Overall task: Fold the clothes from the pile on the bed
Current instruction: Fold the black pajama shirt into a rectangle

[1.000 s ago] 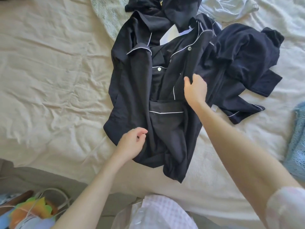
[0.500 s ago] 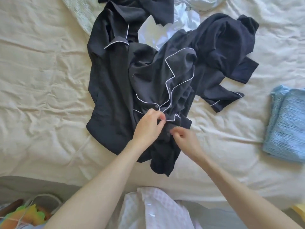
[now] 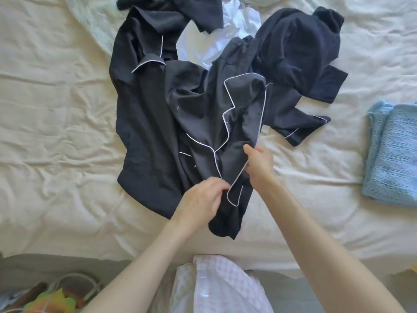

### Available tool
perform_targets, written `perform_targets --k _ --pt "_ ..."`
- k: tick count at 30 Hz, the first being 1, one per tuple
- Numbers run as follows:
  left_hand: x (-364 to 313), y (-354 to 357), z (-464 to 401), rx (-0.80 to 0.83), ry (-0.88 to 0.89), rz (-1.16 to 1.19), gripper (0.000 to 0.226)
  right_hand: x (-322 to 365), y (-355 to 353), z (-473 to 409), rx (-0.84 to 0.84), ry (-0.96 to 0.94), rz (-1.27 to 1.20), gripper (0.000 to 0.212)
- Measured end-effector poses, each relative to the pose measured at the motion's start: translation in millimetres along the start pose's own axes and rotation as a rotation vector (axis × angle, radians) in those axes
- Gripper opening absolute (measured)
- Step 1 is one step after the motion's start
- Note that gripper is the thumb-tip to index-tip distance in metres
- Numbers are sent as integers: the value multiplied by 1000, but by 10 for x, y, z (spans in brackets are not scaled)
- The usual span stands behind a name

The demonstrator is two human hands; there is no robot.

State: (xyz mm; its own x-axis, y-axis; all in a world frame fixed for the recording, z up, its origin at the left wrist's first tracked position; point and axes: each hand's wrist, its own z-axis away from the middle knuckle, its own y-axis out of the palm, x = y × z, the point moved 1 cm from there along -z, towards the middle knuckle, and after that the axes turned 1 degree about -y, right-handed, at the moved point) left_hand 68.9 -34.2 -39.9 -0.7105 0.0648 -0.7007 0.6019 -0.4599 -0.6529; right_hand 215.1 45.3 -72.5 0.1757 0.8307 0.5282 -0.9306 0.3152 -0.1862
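Observation:
A black pyjama shirt with white piping (image 3: 158, 132) lies crumpled on the cream bed sheet (image 3: 56, 132), its collar side pulled down towards me. My left hand (image 3: 200, 199) grips its piped front edge near the hem. My right hand (image 3: 257, 163) pinches the other fold of the same shirt just to the right. Behind it lie a dark navy garment (image 3: 300, 53), a white garment (image 3: 216, 41) and another black piece (image 3: 194, 10) of the pile.
A folded light-blue knit (image 3: 392, 152) sits at the bed's right edge. A pale patterned cloth (image 3: 94, 26) lies at the back left. Below the bed edge are a cable and colourful items (image 3: 54, 297) on the floor.
The shirt's collar side was dragged towards me and bunched up. My right hand moved up and right along the fabric; my left hand slid lower along the piped edge.

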Motion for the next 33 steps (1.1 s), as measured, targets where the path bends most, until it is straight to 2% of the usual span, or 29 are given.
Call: perform_targets --k 1,2,3,5,7,9,12,15,18,19,22,24,26,30,32,33 --pt "21 -65 -71 0 -72 30 27 -7 -77 -11 27 96 -228 14" --pt "49 -133 -144 11 -129 37 31 1 -161 -9 50 179 -417 16" --pt "70 -202 -209 39 -168 33 33 6 -256 9 58 225 -527 27" --pt "51 -363 -290 89 -205 34 35 59 -449 78 29 197 -557 35" --pt "-36 -549 -315 69 -191 78 34 241 -575 238 17 98 -535 34" --pt "-183 -757 -308 15 -159 115 32 492 -622 428 1 -35 -445 28" --pt "-461 -1120 -307 -82 -90 127 31 1026 -559 837 56 -324 -131 17" --pt "-792 -1607 -282 -201 4 118 35 1586 -462 1383 130 -619 211 24" --pt "-1100 -2163 -246 -298 102 99 44 2073 -358 1977 257 -850 486 16" --pt "-1214 -2376 -187 -329 143 91 48 2221 -328 2249 322 -893 529 14" --pt "-1537 -2924 67 -362 230 128 59 2576 -273 3030 485 -984 588 27" --pt "-1759 -3221 304 -372 281 184 59 2765 -236 3523 534 -1086 649 23" --pt "-1960 -3462 533 -409 304 212 49 2897 -199 3956 569 -1179 696 20" --pt "-2180 -3968 1033 -489 252 231 9 3076 -122 4723 652 -1323 684 22" --pt "-2206 -4179 1316 -545 246 240 4 3124 -69 5025 689 -1383 656 18" --pt "-2210 -4260 1448 -564 249 256 10 3135 -36 5155 721 -1408 639 19"
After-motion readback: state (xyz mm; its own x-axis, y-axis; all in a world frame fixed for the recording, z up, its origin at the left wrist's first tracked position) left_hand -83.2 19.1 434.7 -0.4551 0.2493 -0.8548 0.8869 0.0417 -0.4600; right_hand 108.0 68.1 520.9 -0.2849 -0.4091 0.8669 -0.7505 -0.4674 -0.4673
